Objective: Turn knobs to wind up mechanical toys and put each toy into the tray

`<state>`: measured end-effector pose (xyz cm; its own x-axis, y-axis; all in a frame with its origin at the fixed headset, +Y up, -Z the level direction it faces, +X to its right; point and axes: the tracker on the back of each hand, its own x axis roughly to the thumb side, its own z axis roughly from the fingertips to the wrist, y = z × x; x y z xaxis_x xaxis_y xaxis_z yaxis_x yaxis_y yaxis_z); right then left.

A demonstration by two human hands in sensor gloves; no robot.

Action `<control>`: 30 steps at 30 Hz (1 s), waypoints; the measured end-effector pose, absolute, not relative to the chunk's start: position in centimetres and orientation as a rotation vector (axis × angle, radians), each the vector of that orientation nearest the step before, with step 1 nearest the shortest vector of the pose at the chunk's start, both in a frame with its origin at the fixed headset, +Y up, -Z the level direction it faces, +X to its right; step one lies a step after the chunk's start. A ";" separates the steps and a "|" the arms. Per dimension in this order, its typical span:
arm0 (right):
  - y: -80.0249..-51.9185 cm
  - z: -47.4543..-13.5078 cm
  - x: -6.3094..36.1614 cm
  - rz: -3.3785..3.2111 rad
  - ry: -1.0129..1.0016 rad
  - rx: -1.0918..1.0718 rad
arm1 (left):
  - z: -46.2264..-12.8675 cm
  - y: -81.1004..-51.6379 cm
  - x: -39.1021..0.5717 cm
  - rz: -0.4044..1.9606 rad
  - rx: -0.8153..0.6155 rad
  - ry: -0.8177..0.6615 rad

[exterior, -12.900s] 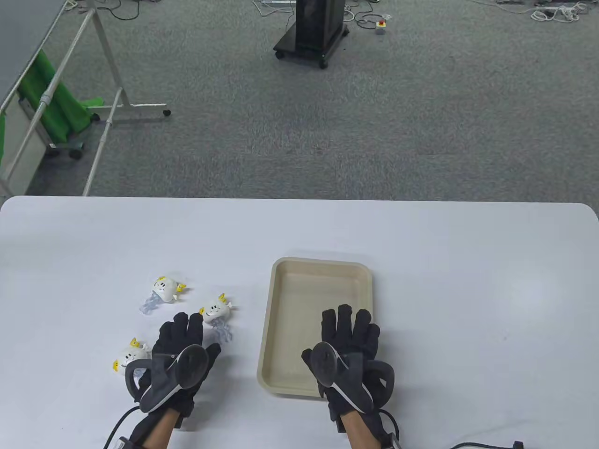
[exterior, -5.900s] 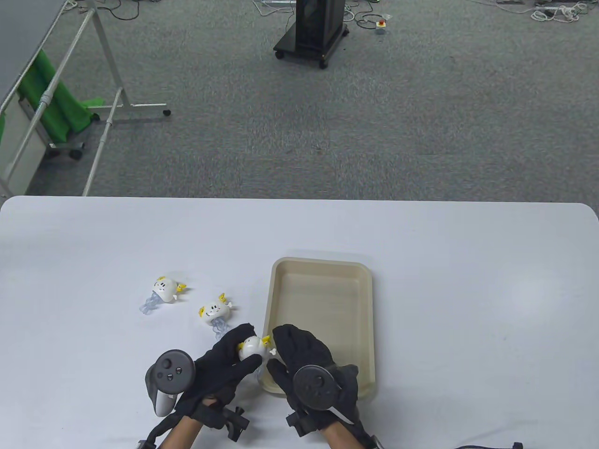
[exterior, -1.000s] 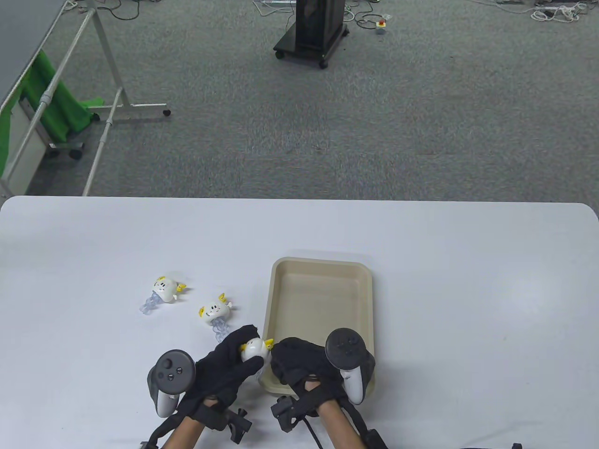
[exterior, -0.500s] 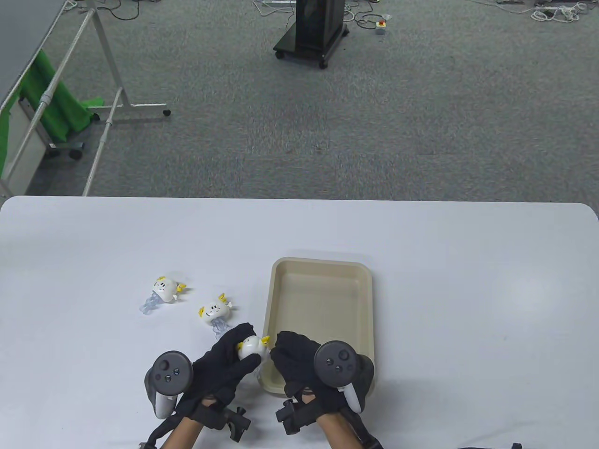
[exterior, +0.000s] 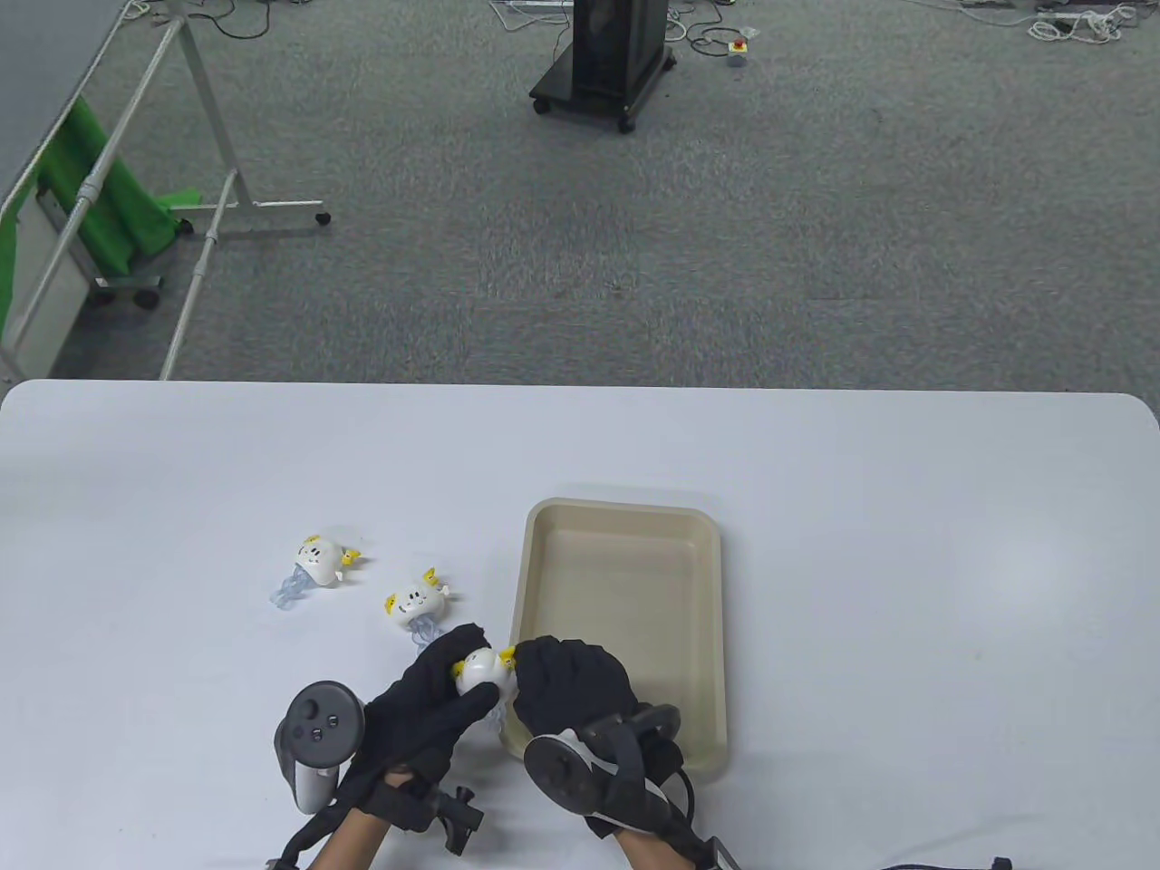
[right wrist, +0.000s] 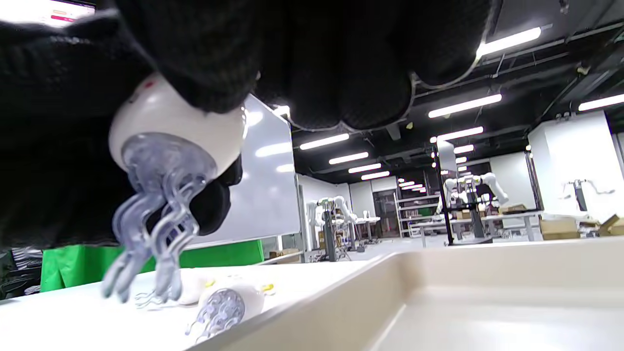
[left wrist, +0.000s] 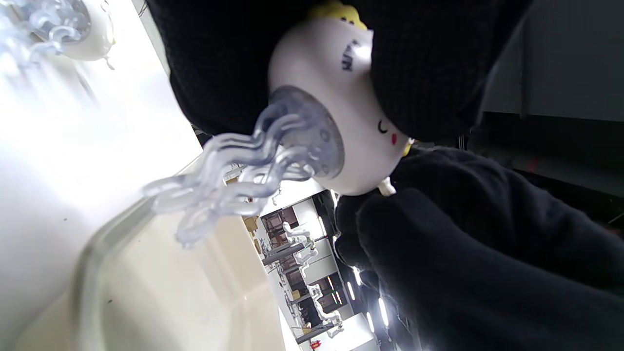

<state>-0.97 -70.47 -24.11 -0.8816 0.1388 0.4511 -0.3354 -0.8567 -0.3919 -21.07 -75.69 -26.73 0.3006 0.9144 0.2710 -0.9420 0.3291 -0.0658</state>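
A white jellyfish wind-up toy with yellow fins and clear tentacles is held above the tray's near left corner. My left hand grips its body from the left. My right hand closes on the toy's right side, pinching the small white knob; the knob's tip is hidden in the glove. The tentacles hang free. Two more jellyfish toys lie on the table to the left. The beige tray holds nothing.
The white table stretches wide to the right of the tray. A nearby loose toy lies just outside the tray wall. Beyond the far edge are grey carpet, a black wheeled stand and a white frame.
My right wrist has rolled: its tracker swung from the upper right of the hand down to its near side. The left hand still holds the toy in about the same place.
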 end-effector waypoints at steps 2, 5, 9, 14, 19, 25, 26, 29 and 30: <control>-70.5 -24.0 -1.1 2.756 -0.763 0.643 | -26.7 -75.7 -21.0 1.239 0.108 -0.280; -70.5 -24.0 -1.1 2.745 -0.804 0.684 | -26.6 -75.7 -21.0 1.252 0.106 -0.277; -70.3 -25.2 0.2 2.591 -0.575 0.598 | -26.6 -75.6 -21.0 1.256 0.102 -0.289; -72.1 -28.1 3.4 2.072 -0.049 0.237 | -26.5 -75.2 -20.2 1.229 0.083 -0.341; -72.6 -28.2 4.6 2.009 0.083 0.087 | -26.4 -75.1 -19.2 1.187 0.056 -0.362; -70.8 -28.3 6.0 2.120 -0.044 0.165 | -27.2 -74.2 -18.4 1.138 0.043 -0.342; -70.5 -28.2 6.5 2.131 -0.089 0.132 | -27.3 -74.1 -18.0 1.122 0.030 -0.331; -69.5 -27.8 8.3 2.114 -0.224 0.041 | -27.7 -73.8 -15.7 0.984 0.011 -0.344; -69.4 -27.8 8.8 2.104 -0.253 0.014 | -28.0 -73.8 -14.6 0.913 0.002 -0.338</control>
<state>8.80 -69.41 -27.76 -0.5211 0.8461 0.1119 -0.8486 -0.4995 -0.1744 -14.64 -73.83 -28.01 0.5622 0.7754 0.2877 -0.7758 0.6149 -0.1412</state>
